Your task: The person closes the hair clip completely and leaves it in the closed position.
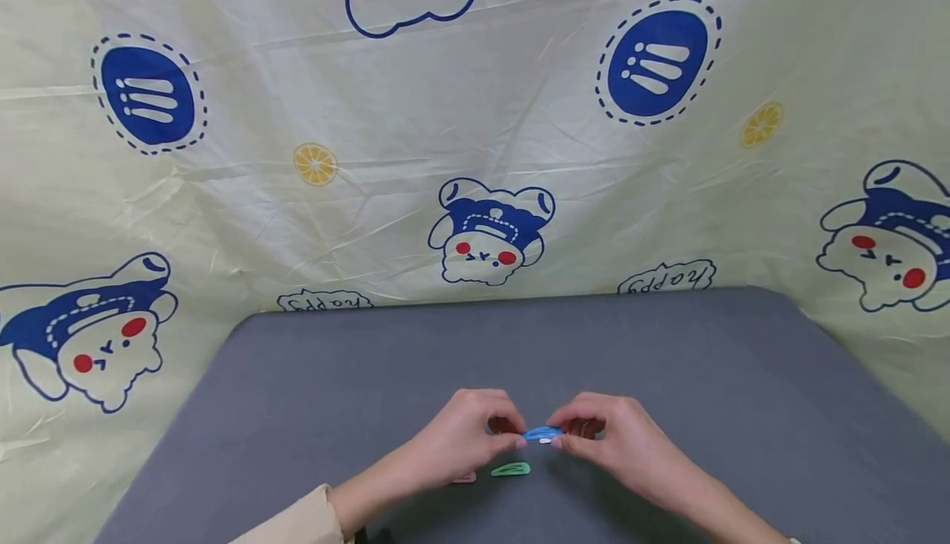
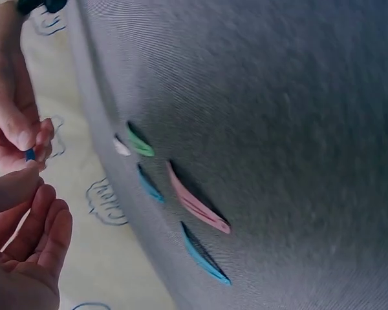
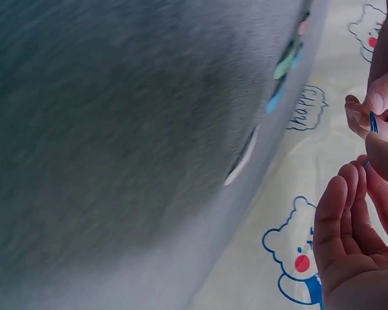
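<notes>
A blue hair clip (image 1: 543, 433) is held above the table between my two hands. My left hand (image 1: 469, 435) pinches its left end between thumb and fingertips. Its right end sits between the thumb and forefinger of my right hand (image 1: 622, 443). Only a short bit of the held blue clip (image 3: 374, 123) shows between the fingers in the right wrist view. Below the hands lie a green hair clip (image 1: 510, 469) and a pink hair clip (image 1: 464, 479), the pink one partly covered by my left wrist. A white hair clip (image 1: 545, 441) shows just under the held one.
In the left wrist view, two more blue clips (image 2: 149, 184) lie beside the pink one on the grey table (image 2: 297, 129). A pale printed cloth (image 1: 386, 222) hangs behind the table's far edge.
</notes>
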{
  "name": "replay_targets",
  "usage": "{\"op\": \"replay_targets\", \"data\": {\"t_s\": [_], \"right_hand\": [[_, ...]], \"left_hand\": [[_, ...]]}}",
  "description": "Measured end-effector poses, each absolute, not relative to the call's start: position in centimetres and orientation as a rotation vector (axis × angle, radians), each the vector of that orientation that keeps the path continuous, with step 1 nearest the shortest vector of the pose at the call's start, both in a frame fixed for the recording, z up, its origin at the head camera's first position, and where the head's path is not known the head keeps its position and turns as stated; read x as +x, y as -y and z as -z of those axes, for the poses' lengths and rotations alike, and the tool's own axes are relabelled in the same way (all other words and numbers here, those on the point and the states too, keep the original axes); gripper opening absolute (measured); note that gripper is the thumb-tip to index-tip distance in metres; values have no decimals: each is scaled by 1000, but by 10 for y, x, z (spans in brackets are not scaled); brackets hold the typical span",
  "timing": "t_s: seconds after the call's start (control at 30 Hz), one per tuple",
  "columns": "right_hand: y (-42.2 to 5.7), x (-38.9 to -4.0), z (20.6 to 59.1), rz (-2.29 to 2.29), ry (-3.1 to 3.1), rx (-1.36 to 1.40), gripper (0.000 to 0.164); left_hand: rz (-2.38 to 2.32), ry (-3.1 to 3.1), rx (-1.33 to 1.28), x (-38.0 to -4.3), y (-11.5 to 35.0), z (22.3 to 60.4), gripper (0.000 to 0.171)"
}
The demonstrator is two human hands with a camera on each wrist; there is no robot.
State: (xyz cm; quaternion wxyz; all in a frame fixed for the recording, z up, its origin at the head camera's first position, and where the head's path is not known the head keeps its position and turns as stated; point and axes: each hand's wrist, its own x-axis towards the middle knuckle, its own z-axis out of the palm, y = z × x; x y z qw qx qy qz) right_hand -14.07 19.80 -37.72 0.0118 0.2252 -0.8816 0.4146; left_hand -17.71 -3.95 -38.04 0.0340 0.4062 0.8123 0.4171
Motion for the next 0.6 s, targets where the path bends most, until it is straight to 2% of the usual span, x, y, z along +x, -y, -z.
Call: {"op": "replay_targets", "data": {"t_s": [0.23, 0.6], "right_hand": [[-209, -145, 383, -1291, 2788, 737, 8], [-222, -148, 394, -1331, 2832, 774, 8]], "left_hand": [[-1148, -2470, 1361, -191, 29, 391, 4], [-1065, -2392, 1385, -203, 15, 408, 6]]}}
